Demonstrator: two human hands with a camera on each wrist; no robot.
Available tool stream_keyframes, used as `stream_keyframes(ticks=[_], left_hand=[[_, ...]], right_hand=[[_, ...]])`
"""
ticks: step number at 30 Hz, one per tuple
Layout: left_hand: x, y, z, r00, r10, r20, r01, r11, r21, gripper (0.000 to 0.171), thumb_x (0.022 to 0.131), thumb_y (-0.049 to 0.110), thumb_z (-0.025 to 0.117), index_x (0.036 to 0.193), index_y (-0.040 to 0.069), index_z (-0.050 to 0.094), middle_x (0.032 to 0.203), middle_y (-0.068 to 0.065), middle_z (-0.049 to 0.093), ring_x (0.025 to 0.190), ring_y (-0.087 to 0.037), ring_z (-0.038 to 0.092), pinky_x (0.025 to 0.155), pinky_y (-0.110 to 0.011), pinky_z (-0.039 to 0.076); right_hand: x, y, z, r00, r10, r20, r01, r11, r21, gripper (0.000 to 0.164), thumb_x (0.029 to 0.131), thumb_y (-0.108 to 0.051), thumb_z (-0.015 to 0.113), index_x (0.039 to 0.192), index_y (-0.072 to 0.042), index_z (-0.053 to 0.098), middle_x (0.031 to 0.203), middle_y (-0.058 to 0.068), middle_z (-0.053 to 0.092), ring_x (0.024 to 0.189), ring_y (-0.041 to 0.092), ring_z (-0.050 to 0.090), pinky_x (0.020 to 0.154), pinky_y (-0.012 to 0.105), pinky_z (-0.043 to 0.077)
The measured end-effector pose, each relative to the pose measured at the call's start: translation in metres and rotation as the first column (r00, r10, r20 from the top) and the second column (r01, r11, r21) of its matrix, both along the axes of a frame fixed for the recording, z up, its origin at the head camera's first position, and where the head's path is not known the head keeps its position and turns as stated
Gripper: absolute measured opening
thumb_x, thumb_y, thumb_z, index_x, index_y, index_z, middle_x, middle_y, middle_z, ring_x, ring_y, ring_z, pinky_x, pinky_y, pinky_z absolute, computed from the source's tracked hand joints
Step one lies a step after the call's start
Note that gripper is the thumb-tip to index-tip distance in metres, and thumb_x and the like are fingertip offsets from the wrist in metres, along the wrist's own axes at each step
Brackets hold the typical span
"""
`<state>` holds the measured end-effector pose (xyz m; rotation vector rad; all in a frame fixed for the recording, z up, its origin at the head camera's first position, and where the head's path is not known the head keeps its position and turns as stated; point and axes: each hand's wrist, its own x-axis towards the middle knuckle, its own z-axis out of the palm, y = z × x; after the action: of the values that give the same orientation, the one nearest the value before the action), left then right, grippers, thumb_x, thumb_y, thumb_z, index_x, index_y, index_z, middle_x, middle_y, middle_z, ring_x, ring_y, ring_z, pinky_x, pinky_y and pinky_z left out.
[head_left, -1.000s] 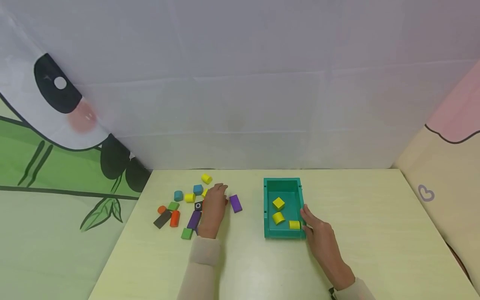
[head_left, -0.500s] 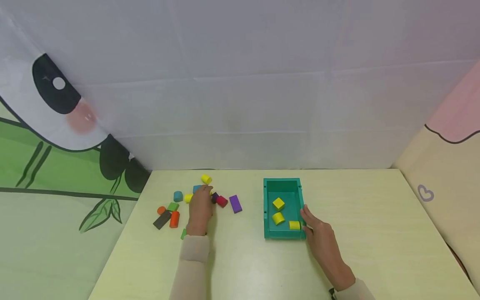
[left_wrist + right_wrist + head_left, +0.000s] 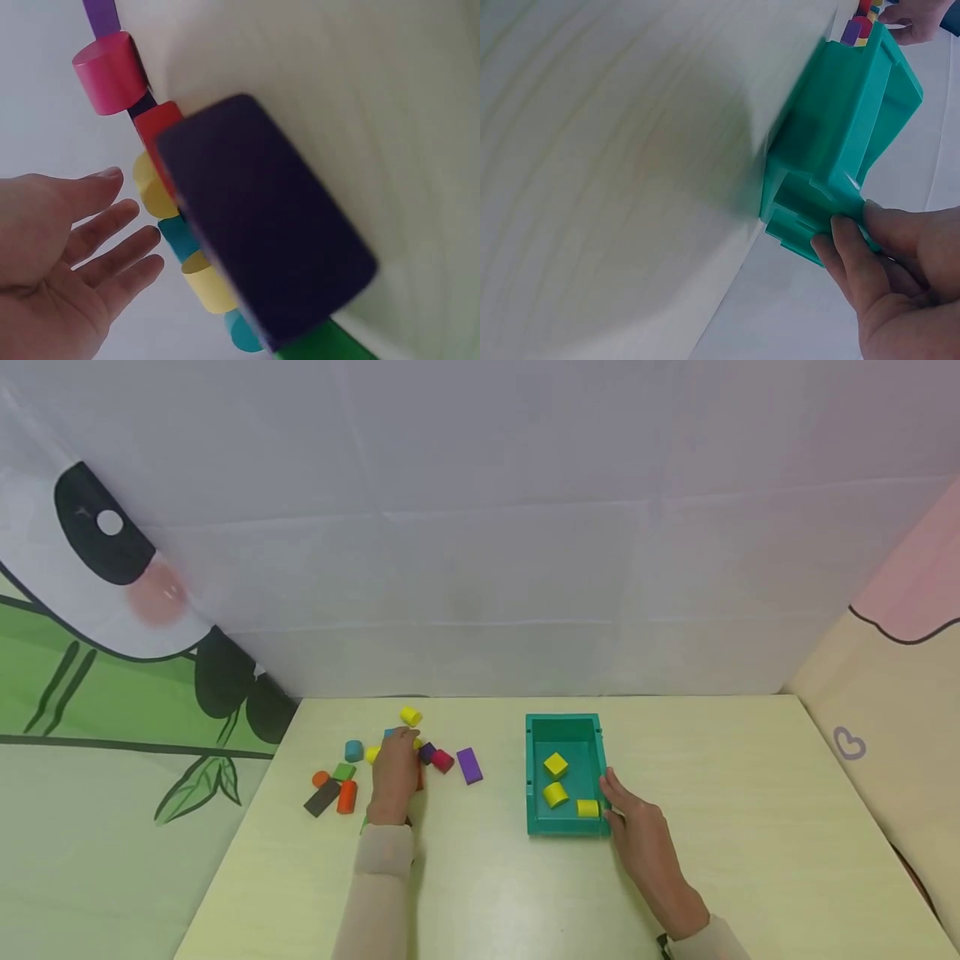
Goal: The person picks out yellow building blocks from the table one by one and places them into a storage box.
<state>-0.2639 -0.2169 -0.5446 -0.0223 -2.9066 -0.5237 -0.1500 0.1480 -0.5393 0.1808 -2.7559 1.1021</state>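
Note:
Over the scattered toy blocks at the table's left, my left hand (image 3: 393, 777) hovers with loosely extended fingers. In the left wrist view nothing lies between its fingers; yellow cylinder (image 3: 154, 193), blue block (image 3: 178, 237) and red block (image 3: 156, 124) are close by. A dark purple block (image 3: 266, 225) looms near that camera. My right hand (image 3: 651, 856) pinches the right wall of a green box (image 3: 567, 830) between thumb and fingers, clearest in the right wrist view. Inside the box lie a yellow cube (image 3: 556, 766) and two yellow rounded blocks (image 3: 588, 808). The left hand hides some blocks in the head view.
Around the left hand lie a purple block (image 3: 470, 766), a crimson block (image 3: 443, 761), a yellow cylinder (image 3: 410, 716), a dark grey block (image 3: 322, 797) and an orange cylinder (image 3: 347, 797). A white cloth wall (image 3: 465, 610) stands along the table's back edge.
My left hand has shifted left over the blocks, uncovering the crimson and dark blocks on its right. The right hand and the box have stayed put.

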Motion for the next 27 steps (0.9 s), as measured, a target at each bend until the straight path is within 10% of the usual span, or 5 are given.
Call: stream_keyframes(ticks=[27], left_hand=[[-0.0033,0.0009,-0.0007,0.996,-0.029,0.08,0.026,0.999,0.034,0.033,0.1,-0.015,0.057,0.13,-0.009,0.069,0.131,-0.026,0.062,0.122,-0.042,0.054,0.108,-0.051,0.055]], right_hand=[[-0.0005,-0.0003,0.0011,1.0,-0.006,0.004,0.006,1.0,0.006,0.059,0.088,0.011,0.077,0.144,0.006,0.056,0.153,0.018,0.052,0.135,0.041,0.056,0.103,0.05,0.052]])
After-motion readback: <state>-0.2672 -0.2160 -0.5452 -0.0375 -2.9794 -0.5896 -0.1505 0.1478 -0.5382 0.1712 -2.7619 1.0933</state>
